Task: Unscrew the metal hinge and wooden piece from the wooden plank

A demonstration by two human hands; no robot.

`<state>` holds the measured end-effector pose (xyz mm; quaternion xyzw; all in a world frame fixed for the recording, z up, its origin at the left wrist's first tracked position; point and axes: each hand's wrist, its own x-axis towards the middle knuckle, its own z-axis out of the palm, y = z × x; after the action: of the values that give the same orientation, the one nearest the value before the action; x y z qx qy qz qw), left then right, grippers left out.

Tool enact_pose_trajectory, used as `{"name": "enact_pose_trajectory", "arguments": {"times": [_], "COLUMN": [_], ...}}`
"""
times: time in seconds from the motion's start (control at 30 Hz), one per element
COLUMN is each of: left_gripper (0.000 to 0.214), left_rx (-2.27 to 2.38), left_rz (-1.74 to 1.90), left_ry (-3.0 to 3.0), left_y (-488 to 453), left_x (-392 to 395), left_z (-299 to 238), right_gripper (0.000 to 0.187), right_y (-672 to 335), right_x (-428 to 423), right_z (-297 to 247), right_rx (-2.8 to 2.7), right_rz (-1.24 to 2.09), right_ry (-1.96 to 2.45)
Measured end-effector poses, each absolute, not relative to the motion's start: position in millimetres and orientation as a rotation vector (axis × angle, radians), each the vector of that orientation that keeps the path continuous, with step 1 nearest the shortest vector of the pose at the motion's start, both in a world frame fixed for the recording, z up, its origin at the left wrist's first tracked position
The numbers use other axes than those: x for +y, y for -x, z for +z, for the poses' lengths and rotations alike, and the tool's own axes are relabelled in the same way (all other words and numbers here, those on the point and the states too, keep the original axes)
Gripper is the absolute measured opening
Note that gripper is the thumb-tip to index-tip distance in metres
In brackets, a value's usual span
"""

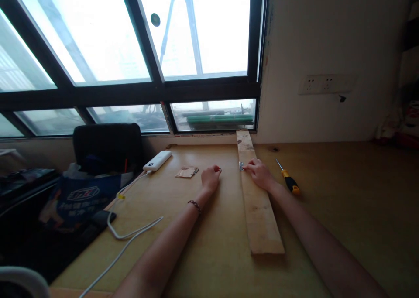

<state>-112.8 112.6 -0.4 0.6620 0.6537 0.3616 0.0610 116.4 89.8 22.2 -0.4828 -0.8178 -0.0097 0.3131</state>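
Observation:
A long wooden board (262, 219) lies lengthwise on the table, its far end by the window. At its left edge sits a small metal hinge (241, 166). The fingers of my right hand (260, 173) are closed on this hinge while the hand rests over the board. Left of the board, my left hand (210, 178) is closed in a pinch above the table. A tiny shiny bit shows at its fingertips, too small to name. To the right of the board lies a screwdriver (290, 182) with a yellow and black handle.
Small light-brown flat pieces (187, 172) lie left of my left hand. A white power bank (157, 161) with a white cable (131, 235) lies along the table's left side. Beyond that edge stand a black chair (108, 143) and a blue bag (81, 197).

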Motion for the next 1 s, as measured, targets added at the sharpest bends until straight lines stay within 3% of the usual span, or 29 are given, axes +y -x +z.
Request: {"name": "enact_pose_trajectory", "arguments": {"times": [0.17,0.47,1.0], "left_gripper": [0.025,0.034,0.029], "left_rx": [2.331,2.566,2.607], "left_rz": [0.809,0.688,0.762], "left_ry": [-2.0,-1.957,-1.857], "left_y": [163,173,177], "left_x": [122,128,129], "left_z": [2,-3,-6], "right_gripper": [0.026,0.026,0.026], "right_y": [-116,-117,-118], "right_x": [89,90,91], "right_z": [24,23,21], "right_rx": [-2.171,-2.174,-2.172], "right_rz": [-0.018,-0.007,-0.029], "right_ry": [1.285,1.28,1.27]}}
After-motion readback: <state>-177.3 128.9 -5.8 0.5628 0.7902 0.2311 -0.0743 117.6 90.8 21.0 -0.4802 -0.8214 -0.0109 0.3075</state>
